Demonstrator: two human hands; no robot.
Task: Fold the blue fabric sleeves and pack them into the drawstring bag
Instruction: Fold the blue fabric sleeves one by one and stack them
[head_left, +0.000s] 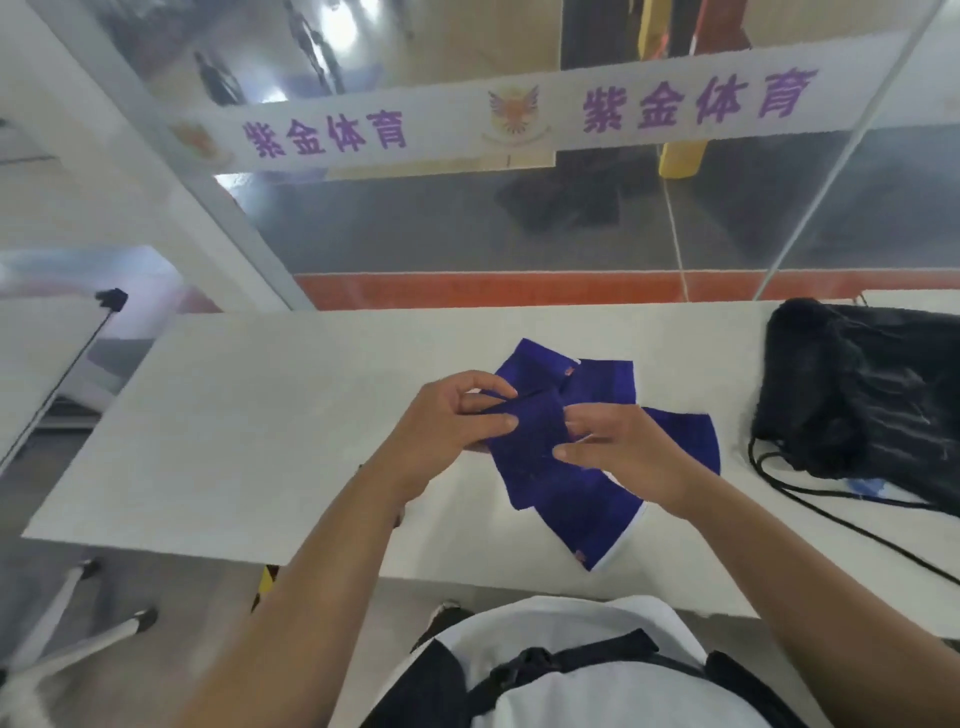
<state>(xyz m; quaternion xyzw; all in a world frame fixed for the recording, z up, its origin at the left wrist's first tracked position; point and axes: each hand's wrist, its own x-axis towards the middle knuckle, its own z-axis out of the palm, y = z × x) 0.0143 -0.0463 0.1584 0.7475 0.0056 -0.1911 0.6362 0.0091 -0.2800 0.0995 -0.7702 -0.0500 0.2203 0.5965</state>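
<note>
Several blue fabric sleeves (576, 499) lie overlapping on the white table (260, 426), some with white trim. My left hand (447, 426) and my right hand (618, 447) both pinch one folded blue sleeve (535, 431), held just above the pile. The left fingers grip its left edge, the right fingers its right edge. The black drawstring bag (862, 395) lies crumpled at the right end of the table, its cords (810, 499) trailing toward the front edge.
A glass partition with a white banner of purple characters (519, 114) stands behind the table. A second white table (36, 353) and a thin black stand (109, 299) are at the left. Chair legs (78, 623) show at lower left.
</note>
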